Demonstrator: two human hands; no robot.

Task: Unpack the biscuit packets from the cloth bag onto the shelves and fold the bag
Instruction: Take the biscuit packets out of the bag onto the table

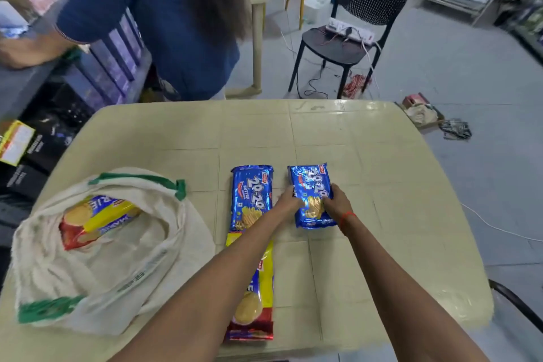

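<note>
A white cloth bag (123,261) with green trim lies open on the left of the cream table (367,156). A yellow and red biscuit packet (97,219) shows inside its mouth. On the table lie a blue 20-20 packet (251,195) and, nearer me, a yellow and red packet (255,311), partly under my left forearm. A second blue 20-20 packet (311,185) rests on the table to the right. My left hand (286,200) grips its left edge and my right hand (336,200) grips its right edge.
A person in a blue top (164,15) stands beyond the table's far left corner, beside shelves of purple boxes (114,62). A black chair (352,38) with a power strip stands behind the table. Cables and cloths lie on the floor at right.
</note>
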